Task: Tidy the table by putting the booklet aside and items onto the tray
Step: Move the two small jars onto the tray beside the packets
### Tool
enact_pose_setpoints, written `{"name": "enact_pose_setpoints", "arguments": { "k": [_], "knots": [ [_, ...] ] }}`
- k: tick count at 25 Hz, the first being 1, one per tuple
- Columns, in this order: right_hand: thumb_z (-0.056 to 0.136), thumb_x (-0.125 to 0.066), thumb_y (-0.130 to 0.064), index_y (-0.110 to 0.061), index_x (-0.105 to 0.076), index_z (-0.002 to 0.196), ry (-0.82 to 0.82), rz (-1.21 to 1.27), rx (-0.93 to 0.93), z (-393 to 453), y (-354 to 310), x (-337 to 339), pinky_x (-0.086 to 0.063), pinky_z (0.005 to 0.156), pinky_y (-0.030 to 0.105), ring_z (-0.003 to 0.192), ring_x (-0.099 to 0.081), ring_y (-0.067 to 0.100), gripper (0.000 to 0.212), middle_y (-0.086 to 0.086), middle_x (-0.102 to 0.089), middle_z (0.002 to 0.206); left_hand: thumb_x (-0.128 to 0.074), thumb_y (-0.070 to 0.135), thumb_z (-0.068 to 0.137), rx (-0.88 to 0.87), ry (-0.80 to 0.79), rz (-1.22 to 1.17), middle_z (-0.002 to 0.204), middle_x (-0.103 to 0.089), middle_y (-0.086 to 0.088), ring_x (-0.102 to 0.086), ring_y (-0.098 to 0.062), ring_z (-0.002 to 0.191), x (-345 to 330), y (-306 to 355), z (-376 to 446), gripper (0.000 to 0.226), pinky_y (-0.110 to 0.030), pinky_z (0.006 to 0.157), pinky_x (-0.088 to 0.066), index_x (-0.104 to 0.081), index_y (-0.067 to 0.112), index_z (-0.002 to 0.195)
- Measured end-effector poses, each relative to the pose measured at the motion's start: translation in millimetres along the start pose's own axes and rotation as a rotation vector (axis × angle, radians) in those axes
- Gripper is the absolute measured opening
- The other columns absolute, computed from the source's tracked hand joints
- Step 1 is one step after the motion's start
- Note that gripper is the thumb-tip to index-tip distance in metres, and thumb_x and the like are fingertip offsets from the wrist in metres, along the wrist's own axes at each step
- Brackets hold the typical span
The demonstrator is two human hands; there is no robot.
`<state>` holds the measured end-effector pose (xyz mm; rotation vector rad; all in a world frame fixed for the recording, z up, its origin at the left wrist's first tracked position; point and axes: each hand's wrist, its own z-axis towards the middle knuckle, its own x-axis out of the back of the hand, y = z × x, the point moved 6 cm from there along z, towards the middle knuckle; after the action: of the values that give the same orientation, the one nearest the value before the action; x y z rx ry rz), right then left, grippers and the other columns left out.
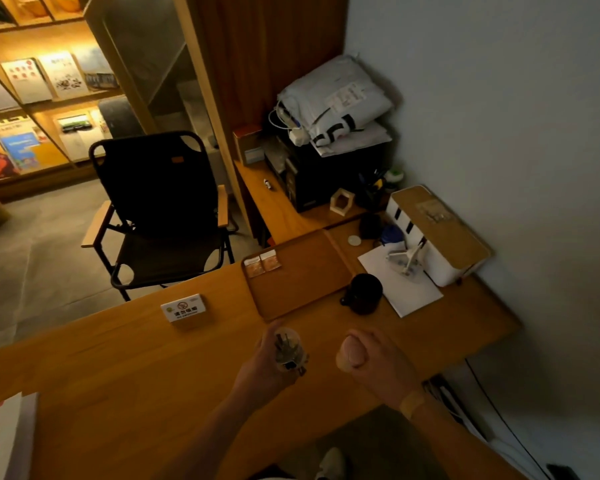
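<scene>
The left hand [267,362] is wrapped around a small clear glass jar [287,351] with dark, thin items standing inside it, holding it above the orange-brown wooden desk [118,358]. The right hand [378,362] is closed on a small pale rounded object [350,353], possibly the jar's lid or a cork; I cannot tell which. Both hands hover just short of the near edge of the flat brown wooden tray [302,289], which lies ahead and carries two small orange-and-white sachets [262,263] at its far left corner.

The step in hand looks like moving items onto the tray. The white-and-pink booklet [0,441] already lies at the desk's far left edge, well apart. A dark mug [364,292] stands just beside the tray's right edge.

Next, the jar probably needs carrying forward and setting upright on bare tray surface, clear of the sachets.
</scene>
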<state>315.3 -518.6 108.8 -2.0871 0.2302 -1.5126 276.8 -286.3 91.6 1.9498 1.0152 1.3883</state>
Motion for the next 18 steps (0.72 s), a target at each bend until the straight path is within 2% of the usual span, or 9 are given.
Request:
{"name": "enact_pose_setpoints", "arguments": {
  "k": [2, 3, 7, 10, 13, 18],
  "knots": [
    [0.086, -0.059, -0.051, -0.034, -0.035, 0.143, 0.007, 0.007, -0.016, 0.4, 10.0, 5.8, -0.045, 0.085, 0.017, 0.119, -0.051, 0.015, 0.065, -0.006, -0.040, 0.143, -0.080, 0.028, 0.071, 0.004, -0.028, 0.004, 0.139, -0.049, -0.005, -0.061, -0.027, 0.110, -8.5, 6.6, 4.8, 0.086, -0.048, 0.069, -0.059, -0.024, 0.039, 0.136],
    [0.086, -0.059, -0.050, -0.033, -0.035, 0.143, 0.010, 0.008, -0.025, 1.9, 14.1, 8.4, -0.044, 0.083, 0.016, 0.118, -0.051, 0.015, 0.064, -0.005, -0.040, 0.142, -0.079, 0.029, 0.070, 0.005, -0.034, 0.018, 0.136, -0.051, -0.005, -0.062, -0.027, 0.105, -11.0, 9.5, 7.4, 0.084, -0.048, 0.066, -0.059, -0.025, 0.037, 0.134],
    [0.089, -0.055, -0.050, -0.032, -0.036, 0.143, -0.004, 0.021, -0.060, 15.3, 27.0, 14.0, -0.043, 0.081, 0.016, 0.114, -0.053, 0.016, 0.060, -0.002, -0.042, 0.140, -0.081, 0.030, 0.070, -0.003, -0.020, 0.033, 0.130, -0.055, -0.003, -0.063, -0.022, 0.094, -14.9, 17.0, 23.5, 0.081, -0.026, 0.054, -0.052, -0.023, 0.040, 0.125],
    [0.089, -0.055, -0.051, -0.032, -0.036, 0.143, -0.024, 0.014, -0.070, 31.0, 31.4, 14.6, -0.046, 0.084, 0.020, 0.116, -0.052, 0.018, 0.059, 0.000, -0.041, 0.141, -0.082, 0.024, 0.072, -0.003, -0.016, 0.027, 0.129, -0.053, -0.002, -0.062, -0.020, 0.095, -13.7, 16.7, 39.8, 0.081, -0.025, 0.056, -0.055, -0.023, 0.038, 0.125],
    [0.088, -0.058, -0.049, -0.030, -0.039, 0.142, -0.048, 0.035, -0.059, 51.2, 33.3, 12.2, -0.049, 0.089, 0.024, 0.118, -0.053, 0.020, 0.060, 0.002, -0.042, 0.139, -0.082, 0.017, 0.072, 0.039, -0.021, 0.030, 0.134, -0.052, -0.009, -0.062, -0.024, 0.097, -7.9, 8.8, 60.8, 0.084, -0.023, 0.055, -0.051, -0.023, 0.032, 0.130],
    [0.087, -0.062, -0.040, -0.025, -0.043, 0.140, -0.119, 0.071, -0.068, 96.2, 26.4, 0.6, -0.052, 0.095, 0.036, 0.117, -0.054, 0.025, 0.058, 0.005, -0.044, 0.136, -0.082, 0.022, 0.073, 0.029, -0.009, 0.030, 0.134, -0.053, -0.008, -0.061, -0.018, 0.090, 5.0, -6.3, 92.0, 0.084, -0.016, 0.049, -0.047, -0.020, 0.043, 0.125]
  ]
}}
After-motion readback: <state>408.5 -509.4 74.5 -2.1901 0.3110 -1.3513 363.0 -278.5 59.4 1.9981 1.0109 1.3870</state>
